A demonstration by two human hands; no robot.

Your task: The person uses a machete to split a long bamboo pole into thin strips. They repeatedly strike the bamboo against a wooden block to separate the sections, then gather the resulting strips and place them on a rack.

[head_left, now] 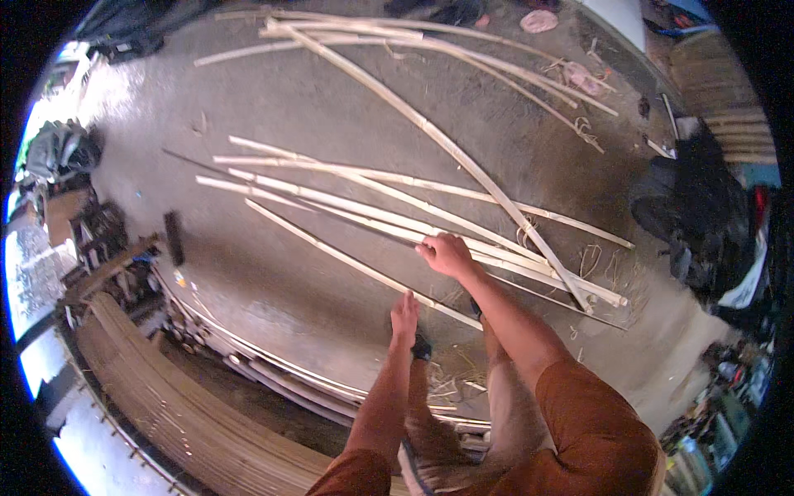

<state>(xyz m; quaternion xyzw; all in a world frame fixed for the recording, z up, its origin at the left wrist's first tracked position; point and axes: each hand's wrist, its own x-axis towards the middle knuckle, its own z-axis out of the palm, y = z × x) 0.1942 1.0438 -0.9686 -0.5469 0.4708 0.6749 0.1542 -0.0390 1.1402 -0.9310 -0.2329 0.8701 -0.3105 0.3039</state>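
My right hand [447, 254] is closed around a long, thin dark rod [364, 227], which slants across the pale bamboo poles. Nearer to me, my left hand [404, 318] has its fingertips on a slim bamboo strip [331, 250], and they look pinched on it. Just beyond my right hand, several split bamboo poles [347, 207] lie roughly side by side on the floor. One longer bamboo pole [426, 128] crosses over their right ends and runs up to the far pile.
More bamboo poles [347, 37] lie at the far side of the concrete floor [273, 107]. A stack of brown slats [165, 388] stands at lower left. Black bags [686, 194] are at right, and bamboo shavings [591, 260] litter the floor near the pole ends.
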